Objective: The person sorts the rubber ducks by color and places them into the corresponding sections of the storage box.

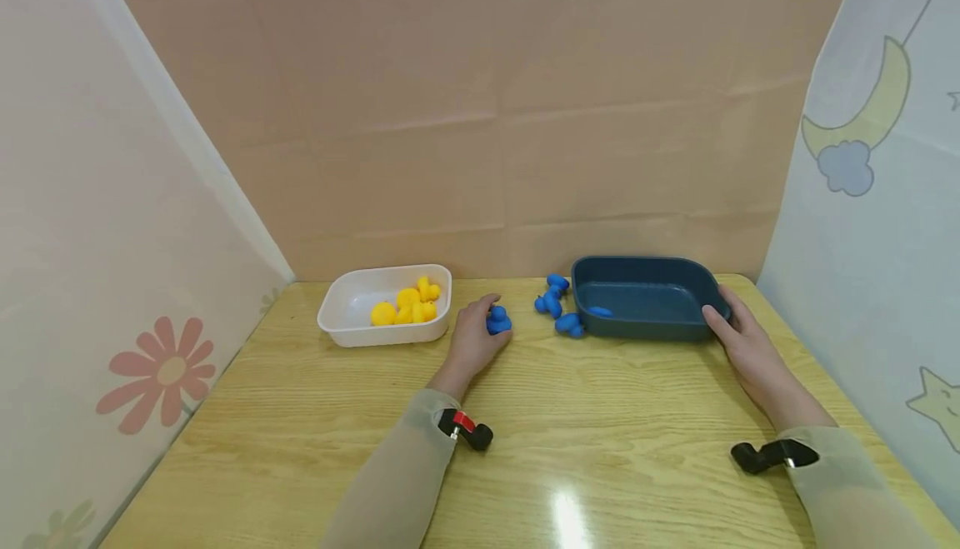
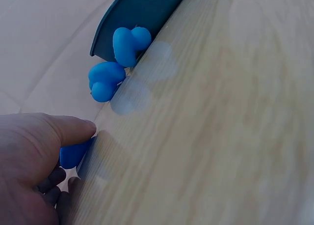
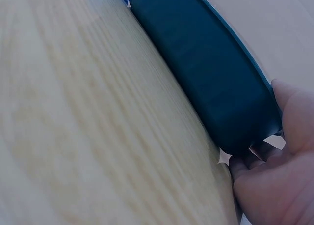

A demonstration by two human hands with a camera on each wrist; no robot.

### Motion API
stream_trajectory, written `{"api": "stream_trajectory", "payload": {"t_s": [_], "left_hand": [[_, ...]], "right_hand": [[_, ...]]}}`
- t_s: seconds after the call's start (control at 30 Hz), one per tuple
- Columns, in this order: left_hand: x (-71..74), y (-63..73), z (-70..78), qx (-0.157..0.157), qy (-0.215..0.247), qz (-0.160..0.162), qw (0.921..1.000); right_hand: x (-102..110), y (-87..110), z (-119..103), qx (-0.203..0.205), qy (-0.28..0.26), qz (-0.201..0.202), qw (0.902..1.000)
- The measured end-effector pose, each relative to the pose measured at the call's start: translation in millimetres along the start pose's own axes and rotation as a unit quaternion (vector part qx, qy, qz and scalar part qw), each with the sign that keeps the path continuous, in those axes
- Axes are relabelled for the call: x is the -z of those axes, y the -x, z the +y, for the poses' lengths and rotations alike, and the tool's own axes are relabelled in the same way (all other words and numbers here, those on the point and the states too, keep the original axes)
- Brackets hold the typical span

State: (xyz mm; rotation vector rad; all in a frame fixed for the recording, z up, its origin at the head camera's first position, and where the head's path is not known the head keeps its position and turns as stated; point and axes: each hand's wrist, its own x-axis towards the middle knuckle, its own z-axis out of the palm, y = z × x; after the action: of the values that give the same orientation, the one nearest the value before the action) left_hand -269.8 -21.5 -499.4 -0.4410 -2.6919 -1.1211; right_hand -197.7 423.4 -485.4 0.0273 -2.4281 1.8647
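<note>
Pale sleeves [image 1: 393,482] frame the foreground of a wood-grain table [image 1: 585,407] as a person's left hand [image 1: 471,338] curls thumb and fingers round a blue toy duck [image 1: 498,322] between two trays, while the right hand [image 1: 752,356] grips the right end of the dark teal tray [image 1: 648,330]. More blue toy ducks [image 1: 552,306] cluster at that tray's left side; yellow toy ducks [image 1: 383,313] sit inside the white tray [image 1: 386,336] at left.

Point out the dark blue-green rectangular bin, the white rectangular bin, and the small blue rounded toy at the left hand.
Dark blue-green rectangular bin [image 1: 645,330], head view, outer front wall.
White rectangular bin [image 1: 386,336], head view, outer front wall.
Small blue rounded toy [image 1: 498,324], head view, middle of its body.
</note>
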Motion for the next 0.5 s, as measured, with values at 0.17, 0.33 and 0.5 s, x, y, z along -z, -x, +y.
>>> {"api": "stream_trajectory", "payload": {"t_s": [0.17,0.33,0.5], "left_hand": [[0.3,0.3,-0.7,-0.005,-0.009,0.007,0.9999],[0.0,0.6,-0.7,-0.004,-0.018,0.008,0.9998],[-0.7,1.8,-0.7,0.002,-0.019,0.009,0.9998]], "right_hand": [[0.3,-0.7,0.1,-0.002,-0.001,-0.001,1.0000],[0.3,0.5,0.5,-0.003,-0.008,-0.002,1.0000],[0.4,1.4,0.4,-0.005,-0.008,-0.003,1.0000]]}}
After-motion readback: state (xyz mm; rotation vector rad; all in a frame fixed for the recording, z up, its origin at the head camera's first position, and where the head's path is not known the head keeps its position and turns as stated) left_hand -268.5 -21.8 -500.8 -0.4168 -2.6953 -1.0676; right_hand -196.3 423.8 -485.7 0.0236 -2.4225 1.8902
